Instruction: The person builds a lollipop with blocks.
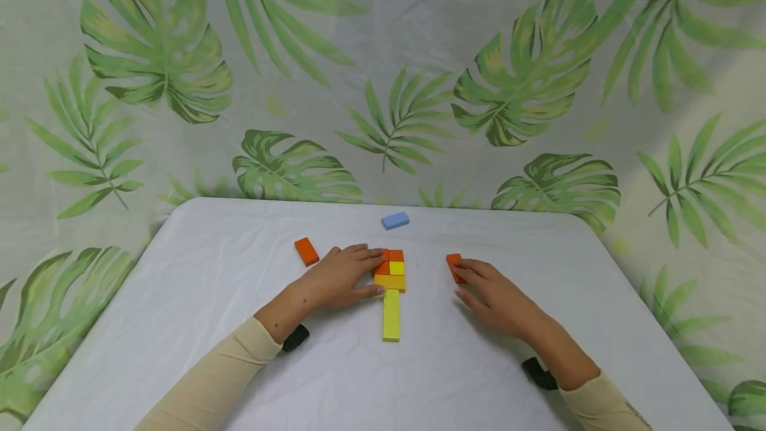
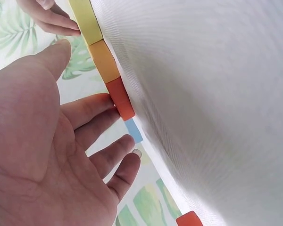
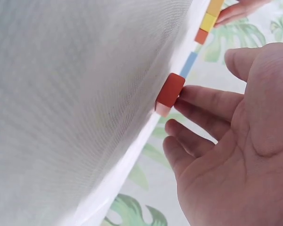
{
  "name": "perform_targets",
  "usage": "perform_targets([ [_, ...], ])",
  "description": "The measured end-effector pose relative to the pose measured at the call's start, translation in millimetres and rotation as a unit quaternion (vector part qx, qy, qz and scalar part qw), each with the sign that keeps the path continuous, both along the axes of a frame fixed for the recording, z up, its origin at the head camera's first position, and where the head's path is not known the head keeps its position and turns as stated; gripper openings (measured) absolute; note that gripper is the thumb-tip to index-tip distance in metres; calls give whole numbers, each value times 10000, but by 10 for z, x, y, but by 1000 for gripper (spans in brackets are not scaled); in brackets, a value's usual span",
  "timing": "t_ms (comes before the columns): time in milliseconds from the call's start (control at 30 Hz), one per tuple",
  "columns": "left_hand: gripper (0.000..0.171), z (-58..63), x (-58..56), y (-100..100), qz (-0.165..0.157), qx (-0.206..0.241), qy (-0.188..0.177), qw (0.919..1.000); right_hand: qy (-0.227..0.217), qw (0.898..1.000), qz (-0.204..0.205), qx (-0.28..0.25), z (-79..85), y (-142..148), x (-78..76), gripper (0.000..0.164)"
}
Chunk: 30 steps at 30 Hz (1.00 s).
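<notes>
A white surface (image 1: 209,271) spreads wide, its left edge well away from the blocks. Coming in from the left, the left red block (image 1: 306,252) lies tilted, with white cloth on every side, just beyond the left hand (image 1: 341,278). That hand is spread, thumb apart from the fingers, its fingertips touching the red left side of a block cluster (image 1: 392,277) at centre. The cluster's edges meet closely: red pieces at the far end, a small yellow block (image 1: 396,269) among them, an orange bar (image 1: 389,283) crosswise below, then a yellow bar (image 1: 391,316) pointing toward the person. Beyond the cluster, near the far edge, sits a blue block (image 1: 395,221), apart. A strip of white surface separates the cluster from the right red block (image 1: 454,267). The right hand (image 1: 499,298), fingers loosely extended and thumb apart, touches that block's right side. More white surface runs on to the right edge.
</notes>
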<state>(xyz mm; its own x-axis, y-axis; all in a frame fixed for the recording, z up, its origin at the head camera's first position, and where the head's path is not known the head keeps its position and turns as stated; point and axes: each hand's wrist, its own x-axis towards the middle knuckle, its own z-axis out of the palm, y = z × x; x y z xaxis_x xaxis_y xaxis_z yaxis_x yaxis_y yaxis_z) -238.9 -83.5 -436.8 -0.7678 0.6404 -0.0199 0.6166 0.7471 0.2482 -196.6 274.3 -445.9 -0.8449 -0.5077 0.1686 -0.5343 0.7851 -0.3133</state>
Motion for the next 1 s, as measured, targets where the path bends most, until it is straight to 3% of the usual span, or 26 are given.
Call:
perform_targets([
  [500, 75, 5, -2, -2, -17, -9, -77, 10000, -236, 9996, 114, -130, 11, 12, -15, 50],
  [1000, 76, -9, -16, -2, -5, -20, -142, 9999, -154, 9995, 264, -73, 27, -117, -32, 49],
])
